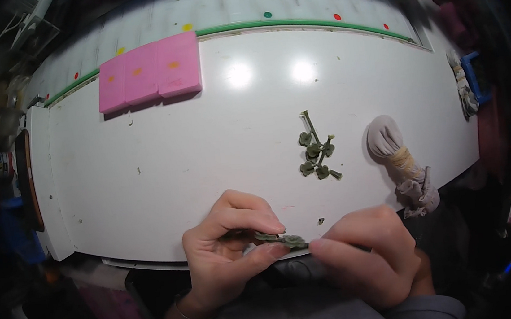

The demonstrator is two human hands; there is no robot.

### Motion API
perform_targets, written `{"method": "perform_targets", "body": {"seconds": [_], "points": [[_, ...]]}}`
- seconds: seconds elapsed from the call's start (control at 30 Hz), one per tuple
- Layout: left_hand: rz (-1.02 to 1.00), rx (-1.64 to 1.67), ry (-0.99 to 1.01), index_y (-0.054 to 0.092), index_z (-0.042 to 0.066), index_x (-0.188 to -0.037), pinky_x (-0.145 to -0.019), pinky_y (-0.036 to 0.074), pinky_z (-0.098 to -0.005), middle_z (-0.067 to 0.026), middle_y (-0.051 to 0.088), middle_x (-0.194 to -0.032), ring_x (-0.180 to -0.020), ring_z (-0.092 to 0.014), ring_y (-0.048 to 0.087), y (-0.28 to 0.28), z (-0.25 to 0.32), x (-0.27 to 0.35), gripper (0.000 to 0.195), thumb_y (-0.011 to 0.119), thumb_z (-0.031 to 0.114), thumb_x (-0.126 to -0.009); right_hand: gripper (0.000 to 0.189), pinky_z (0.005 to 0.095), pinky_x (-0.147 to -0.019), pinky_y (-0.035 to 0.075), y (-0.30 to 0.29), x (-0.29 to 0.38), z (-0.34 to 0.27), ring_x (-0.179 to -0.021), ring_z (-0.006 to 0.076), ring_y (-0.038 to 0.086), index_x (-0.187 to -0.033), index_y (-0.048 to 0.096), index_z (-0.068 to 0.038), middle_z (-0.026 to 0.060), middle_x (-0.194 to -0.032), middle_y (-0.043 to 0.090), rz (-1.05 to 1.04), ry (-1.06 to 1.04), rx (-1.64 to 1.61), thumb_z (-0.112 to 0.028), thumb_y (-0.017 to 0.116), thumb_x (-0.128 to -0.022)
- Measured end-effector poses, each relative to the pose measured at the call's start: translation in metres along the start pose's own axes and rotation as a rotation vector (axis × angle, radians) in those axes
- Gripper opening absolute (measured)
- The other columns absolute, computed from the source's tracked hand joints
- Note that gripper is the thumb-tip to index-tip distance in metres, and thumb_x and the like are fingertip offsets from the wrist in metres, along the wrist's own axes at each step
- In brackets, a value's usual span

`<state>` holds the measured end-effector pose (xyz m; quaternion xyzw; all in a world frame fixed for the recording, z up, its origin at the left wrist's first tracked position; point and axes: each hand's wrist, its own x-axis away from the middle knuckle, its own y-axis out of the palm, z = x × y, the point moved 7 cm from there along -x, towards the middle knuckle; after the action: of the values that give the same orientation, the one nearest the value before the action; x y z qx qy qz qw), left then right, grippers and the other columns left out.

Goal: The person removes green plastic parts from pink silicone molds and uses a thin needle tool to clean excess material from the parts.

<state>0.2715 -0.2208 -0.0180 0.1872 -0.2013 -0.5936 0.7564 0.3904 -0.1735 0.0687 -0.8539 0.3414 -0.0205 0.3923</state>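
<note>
Near the front edge of a white tabletop (pixel 179 144), my left hand (pixel 232 246) pinches a small dark green piece with flower-like shapes (pixel 292 240) between thumb and fingers. My right hand (pixel 370 252) is at the right end of that piece, thumb and fingertips closed against it; whether it grips the piece or something on it is hard to see. Farther up the table lies a similar green branched piece with several small flower shapes (pixel 313 151). A tiny dark green bit (pixel 321 221) rests just beyond my hands.
Three pink blocks (pixel 148 75) stand side by side at the back left, by a green strip (pixel 297 21). A light cloth bundle bound with yellowish bands (pixel 403 162) lies at the right. Another wrapped bundle (pixel 463 86) sits at the far right edge.
</note>
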Motion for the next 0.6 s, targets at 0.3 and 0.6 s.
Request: {"method": "perform_targets", "body": {"seconds": [0.3, 0.6], "points": [[0.0, -0.202, 0.043, 0.061, -0.001, -0.089, -0.066, 0.047, -0.0199, -0.01, 0.054, -0.093, -0.081, -0.012, 0.055, 0.001, 0.01, 0.003, 0.025, 0.069, -0.01, -0.068, 0.028, 0.0271, -0.056, 0.044, 0.005, 0.01, 0.018, -0.065, 0.0188, 0.055, -0.093, 0.056, -0.006, 0.0067, -0.079, 0.055, 0.154, 0.009, 0.059, 0.005, 0.068, -0.07], [0.014, -0.19, 0.048, 0.062, -0.001, -0.09, -0.064, 0.045, -0.0202, -0.0099, 0.055, -0.095, -0.082, -0.013, 0.056, 0.002, 0.011, 0.004, 0.023, 0.07, -0.006, -0.069, 0.027, 0.0283, -0.057, 0.045, 0.0, 0.014, 0.011, -0.064, 0.0191, 0.056, -0.093, 0.056, -0.006, 0.0067, -0.08, 0.056, 0.157, -0.008, 0.102, 0.003, 0.069, -0.07]]}}
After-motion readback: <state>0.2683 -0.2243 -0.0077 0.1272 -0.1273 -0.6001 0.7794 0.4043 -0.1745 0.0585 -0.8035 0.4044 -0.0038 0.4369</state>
